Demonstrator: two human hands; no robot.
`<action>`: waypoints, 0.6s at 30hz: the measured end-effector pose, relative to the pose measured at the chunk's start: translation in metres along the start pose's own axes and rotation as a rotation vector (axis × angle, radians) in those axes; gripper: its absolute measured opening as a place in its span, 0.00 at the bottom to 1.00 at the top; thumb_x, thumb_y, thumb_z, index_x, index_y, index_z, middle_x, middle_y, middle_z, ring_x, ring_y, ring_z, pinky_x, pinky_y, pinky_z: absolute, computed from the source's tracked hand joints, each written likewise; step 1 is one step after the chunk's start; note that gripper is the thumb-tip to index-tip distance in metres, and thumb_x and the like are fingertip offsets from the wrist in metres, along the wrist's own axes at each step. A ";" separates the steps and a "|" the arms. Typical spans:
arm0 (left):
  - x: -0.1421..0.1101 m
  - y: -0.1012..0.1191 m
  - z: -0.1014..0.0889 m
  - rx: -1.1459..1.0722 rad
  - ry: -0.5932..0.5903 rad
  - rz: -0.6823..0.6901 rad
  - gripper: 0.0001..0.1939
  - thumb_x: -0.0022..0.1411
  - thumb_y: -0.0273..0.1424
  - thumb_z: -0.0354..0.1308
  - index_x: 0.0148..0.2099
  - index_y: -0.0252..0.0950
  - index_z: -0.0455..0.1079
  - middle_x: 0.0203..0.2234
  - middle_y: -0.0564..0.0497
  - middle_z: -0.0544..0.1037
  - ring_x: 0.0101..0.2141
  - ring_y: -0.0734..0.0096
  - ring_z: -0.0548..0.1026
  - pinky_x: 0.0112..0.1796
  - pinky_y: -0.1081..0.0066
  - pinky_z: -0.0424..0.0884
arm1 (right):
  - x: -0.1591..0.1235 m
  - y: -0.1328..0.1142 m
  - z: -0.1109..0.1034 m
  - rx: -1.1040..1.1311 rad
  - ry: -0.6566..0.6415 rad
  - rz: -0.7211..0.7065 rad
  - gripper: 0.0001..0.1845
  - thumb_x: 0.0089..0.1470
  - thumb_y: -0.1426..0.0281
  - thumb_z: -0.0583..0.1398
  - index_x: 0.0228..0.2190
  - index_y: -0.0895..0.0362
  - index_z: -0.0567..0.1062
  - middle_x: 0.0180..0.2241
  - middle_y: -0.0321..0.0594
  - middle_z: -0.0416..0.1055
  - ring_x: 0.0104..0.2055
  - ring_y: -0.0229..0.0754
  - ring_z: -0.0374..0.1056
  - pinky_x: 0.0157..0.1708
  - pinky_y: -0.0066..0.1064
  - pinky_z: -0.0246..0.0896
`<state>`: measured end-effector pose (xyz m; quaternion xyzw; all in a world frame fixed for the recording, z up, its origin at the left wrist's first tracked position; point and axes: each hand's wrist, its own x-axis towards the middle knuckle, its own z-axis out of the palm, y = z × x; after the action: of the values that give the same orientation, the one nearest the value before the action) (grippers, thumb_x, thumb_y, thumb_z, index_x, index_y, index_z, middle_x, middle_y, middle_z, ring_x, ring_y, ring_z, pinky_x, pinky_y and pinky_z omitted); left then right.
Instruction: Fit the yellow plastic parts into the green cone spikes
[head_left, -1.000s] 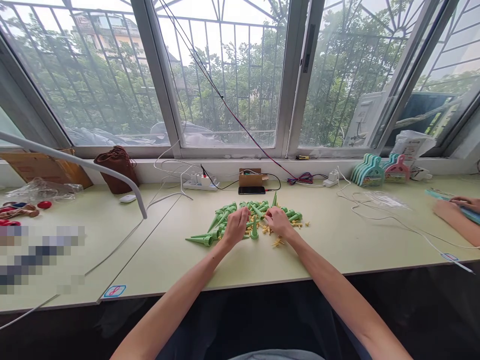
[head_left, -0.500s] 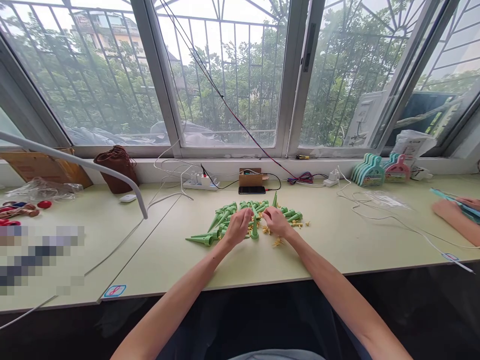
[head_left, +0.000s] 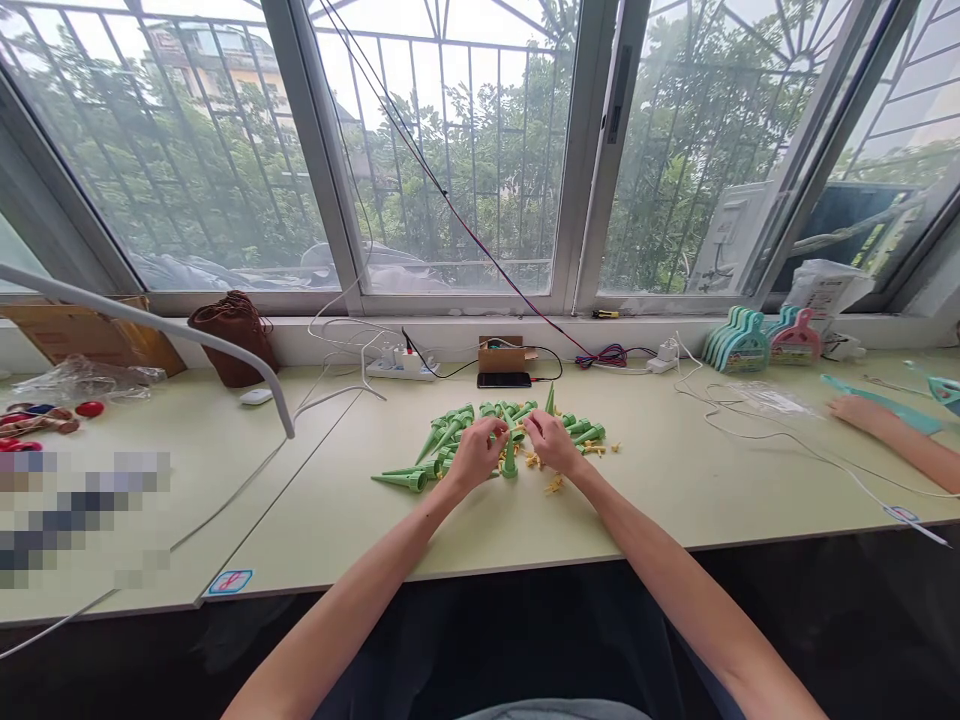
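Observation:
My left hand [head_left: 480,450] is closed in a pinch above the heap, and my right hand [head_left: 553,442] faces it, also pinched. Between their fingertips shows a small yellow plastic piece [head_left: 517,429], touched from both sides. Just below, a green plastic cone-shaped spike [head_left: 510,462] stands point up on the table. Around and behind my hands lie several similar green spikes [head_left: 409,480], partly hidden by my hands. Another green spike [head_left: 550,400] points upward behind my right hand. Small yellow pieces [head_left: 555,484] are scattered near my right wrist.
A phone [head_left: 504,380] lies before a small cardboard box [head_left: 501,356]. Cables and a power strip [head_left: 401,368] run along the window. At right, another person's hand [head_left: 855,410] rests by a turquoise plastic piece [head_left: 885,402]. A white lamp arm [head_left: 225,338] reaches in from the left.
My hands stay nearly in place, and the small yellow piece now shows between my fingertips. The other person's hand has moved left, onto a turquoise piece lying on the table.

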<state>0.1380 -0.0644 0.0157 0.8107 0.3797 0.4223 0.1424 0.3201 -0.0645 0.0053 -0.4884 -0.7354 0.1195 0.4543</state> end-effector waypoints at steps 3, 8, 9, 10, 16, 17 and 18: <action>0.000 -0.002 0.001 0.011 -0.040 0.021 0.07 0.60 0.26 0.52 0.37 0.35 0.72 0.33 0.49 0.75 0.24 0.74 0.67 0.29 0.73 0.65 | -0.001 -0.003 0.001 0.019 -0.039 -0.026 0.14 0.62 0.65 0.48 0.24 0.54 0.60 0.24 0.35 0.62 0.27 0.39 0.58 0.29 0.29 0.53; 0.000 -0.004 0.002 0.008 -0.045 0.017 0.07 0.59 0.24 0.53 0.36 0.35 0.73 0.33 0.49 0.75 0.25 0.74 0.68 0.30 0.72 0.65 | -0.002 -0.006 0.002 0.036 -0.064 -0.052 0.14 0.62 0.65 0.48 0.25 0.54 0.60 0.24 0.35 0.61 0.27 0.39 0.57 0.30 0.29 0.53; 0.000 -0.005 0.002 0.010 -0.045 0.016 0.07 0.59 0.24 0.53 0.36 0.35 0.72 0.32 0.49 0.75 0.25 0.73 0.68 0.30 0.72 0.65 | -0.002 -0.006 0.002 0.040 -0.065 -0.049 0.14 0.62 0.64 0.48 0.24 0.54 0.60 0.23 0.35 0.61 0.27 0.39 0.57 0.29 0.29 0.53; 0.000 -0.005 0.002 0.013 -0.044 0.014 0.07 0.59 0.24 0.53 0.36 0.35 0.72 0.32 0.49 0.75 0.25 0.73 0.68 0.30 0.72 0.65 | -0.002 -0.007 0.001 0.044 -0.067 -0.045 0.15 0.62 0.64 0.48 0.24 0.54 0.59 0.23 0.34 0.60 0.27 0.39 0.57 0.29 0.29 0.53; 0.000 -0.007 0.002 0.036 -0.031 0.012 0.07 0.61 0.26 0.53 0.34 0.35 0.72 0.30 0.50 0.75 0.26 0.73 0.69 0.31 0.72 0.65 | -0.002 -0.007 0.001 0.072 -0.071 -0.038 0.14 0.62 0.63 0.48 0.26 0.54 0.61 0.23 0.34 0.61 0.26 0.39 0.57 0.28 0.29 0.53; 0.000 -0.007 0.002 0.039 -0.028 0.011 0.07 0.62 0.26 0.53 0.34 0.35 0.72 0.30 0.50 0.75 0.26 0.73 0.69 0.31 0.73 0.65 | -0.003 -0.006 0.001 0.089 -0.071 -0.039 0.13 0.62 0.63 0.49 0.27 0.55 0.62 0.24 0.34 0.62 0.26 0.38 0.57 0.28 0.29 0.54; 0.000 -0.007 0.002 0.042 -0.026 0.011 0.07 0.62 0.26 0.53 0.34 0.35 0.73 0.30 0.50 0.76 0.26 0.73 0.69 0.31 0.73 0.65 | -0.003 -0.006 0.001 0.111 -0.073 -0.039 0.12 0.62 0.63 0.49 0.29 0.55 0.63 0.25 0.34 0.63 0.26 0.38 0.58 0.28 0.29 0.54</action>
<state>0.1365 -0.0595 0.0108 0.8211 0.3819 0.4046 0.1279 0.3159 -0.0693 0.0065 -0.4435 -0.7529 0.1689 0.4559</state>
